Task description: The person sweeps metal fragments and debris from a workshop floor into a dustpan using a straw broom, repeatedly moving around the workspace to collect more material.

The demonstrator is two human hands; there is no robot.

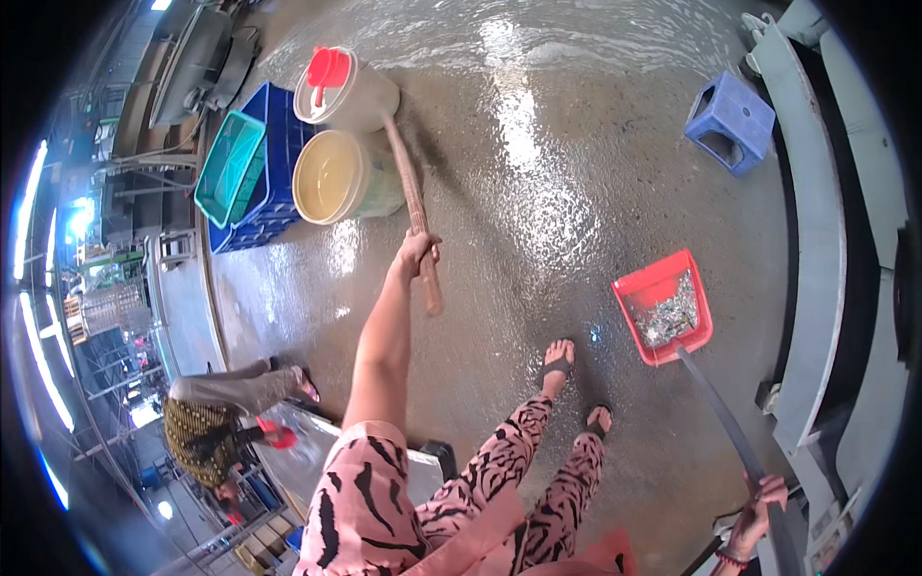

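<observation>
My left hand (418, 252), arm stretched forward, is closed round a brown wooden stick (408, 182). The stick's far end reaches to the side of a white bucket, and whatever lies beyond it cannot be made out. At the lower right my right hand (762, 504) grips the long dark handle of a red dustpan (707, 322). The dustpan rests on the wet floor, with a heap of small grey, shiny scraps (667, 317) inside. My sandalled feet stand between the stick and the dustpan.
A white bucket (375, 96) carrying a red scoop (327, 69) stands beside a bucket of yellowish liquid (325, 178). Left of them are a blue crate (279, 134) and a green basket (230, 168). A blue stool (735, 120) sits near machinery (807, 240). Another person (216, 413) bends at lower left.
</observation>
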